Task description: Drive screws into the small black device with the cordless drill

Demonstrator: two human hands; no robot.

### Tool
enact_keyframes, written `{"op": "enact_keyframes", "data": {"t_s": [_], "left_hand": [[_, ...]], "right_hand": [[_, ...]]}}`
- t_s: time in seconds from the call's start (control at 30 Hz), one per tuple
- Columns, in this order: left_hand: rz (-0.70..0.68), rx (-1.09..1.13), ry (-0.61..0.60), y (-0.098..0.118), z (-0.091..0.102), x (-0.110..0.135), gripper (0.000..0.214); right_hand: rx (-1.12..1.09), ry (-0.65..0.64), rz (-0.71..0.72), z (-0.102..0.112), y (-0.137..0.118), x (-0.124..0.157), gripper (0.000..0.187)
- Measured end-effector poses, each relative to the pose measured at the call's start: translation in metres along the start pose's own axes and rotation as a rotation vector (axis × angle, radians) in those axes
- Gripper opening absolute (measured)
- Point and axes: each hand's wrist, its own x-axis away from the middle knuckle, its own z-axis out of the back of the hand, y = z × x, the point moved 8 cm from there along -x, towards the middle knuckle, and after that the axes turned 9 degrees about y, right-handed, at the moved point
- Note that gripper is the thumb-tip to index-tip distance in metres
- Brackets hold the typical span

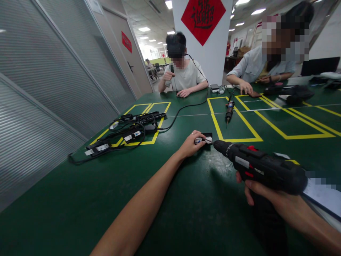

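My right hand (266,192) is wrapped round the grip of a black cordless drill (258,165) with red switches, its chuck pointing left. A thin bit runs from the chuck toward the fingers of my left hand (193,143). Those fingers are closed on a small black box with a white label (208,139) lying on the green table (186,199). The bit's tip reaches the box close to my thumb and forefinger; whether it sits in a screw is too small to tell.
Several black power adapters with cables (133,129) lie at the left inside yellow tape outlines. A pen-shaped electric screwdriver (229,111) lies beyond the drill. Across the table, a person wearing a headset (183,74) holds a tool; another person's hand (246,87) touches a brown flat object.
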Motion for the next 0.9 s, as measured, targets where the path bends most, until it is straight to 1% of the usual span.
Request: {"op": "enact_keyframes", "data": {"t_s": [0.23,0.5,0.73,0.9], "left_hand": [[0.015,0.002,-0.002,0.0021,0.0005,0.0000,0.023],[0.020,0.009,0.002,0.0026,0.0007,0.0012,0.025],[0.011,-0.007,0.018,0.0014,0.0005,0.0015,0.026],[-0.005,-0.021,0.024,0.0024,0.0002,0.0021,0.026]], "right_hand": [[-0.002,0.005,-0.011,0.0004,0.0023,-0.0019,0.023],[-0.008,-0.029,-0.031,0.0002,0.0061,-0.0042,0.020],[-0.010,0.006,-0.012,0.0004,0.0011,-0.0050,0.023],[0.036,0.018,-0.017,0.0024,-0.0016,-0.0044,0.021]]}}
